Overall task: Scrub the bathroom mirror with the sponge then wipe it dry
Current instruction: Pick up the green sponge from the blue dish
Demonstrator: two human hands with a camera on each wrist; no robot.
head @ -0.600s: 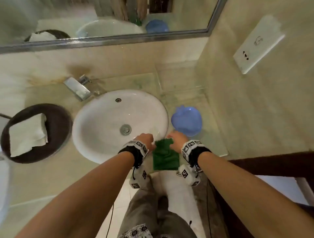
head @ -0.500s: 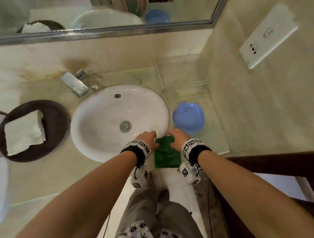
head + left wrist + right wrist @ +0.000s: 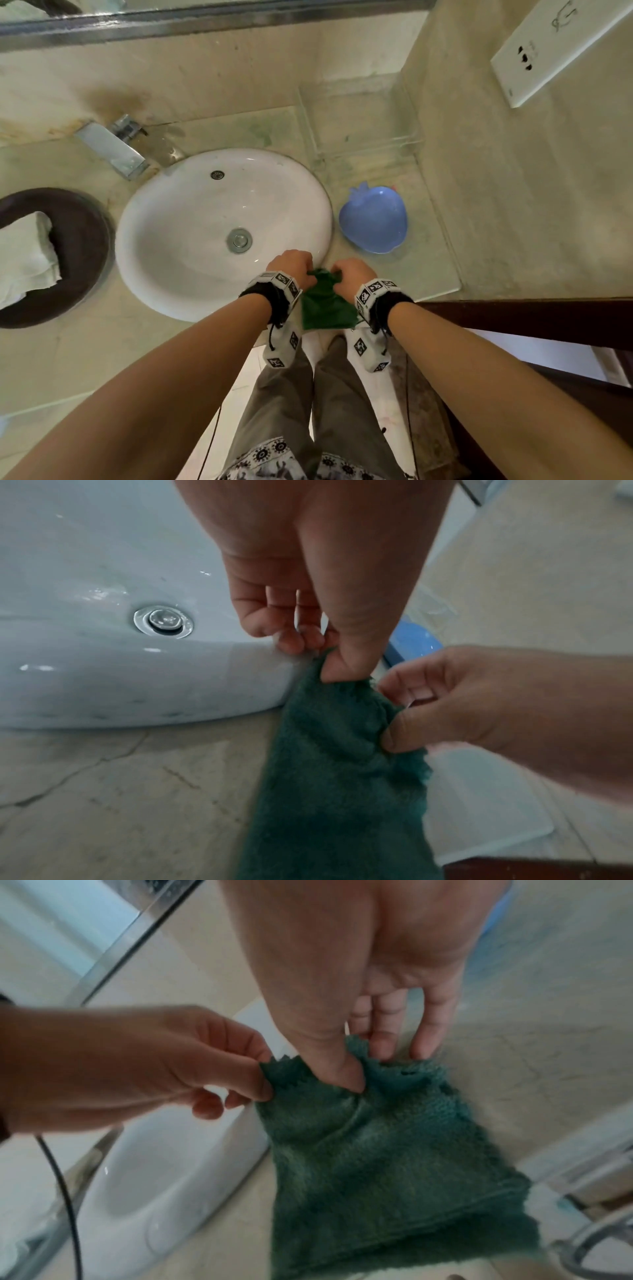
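A: What is counted here?
B: One green cloth, one white basin, one blue dish, one folded white towel; two hands.

A: Their fingers?
B: The left hand and the right hand each pinch the cloth's top edge, thumb against fingers, beside the basin's front rim.

A: Changed since the earlier frame?
B: The pinched edge is now bunched and lifted; earlier it lay flatter.

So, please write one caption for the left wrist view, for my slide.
Left hand and right hand pinch a dark green terry cloth beside the white ceramic basin.
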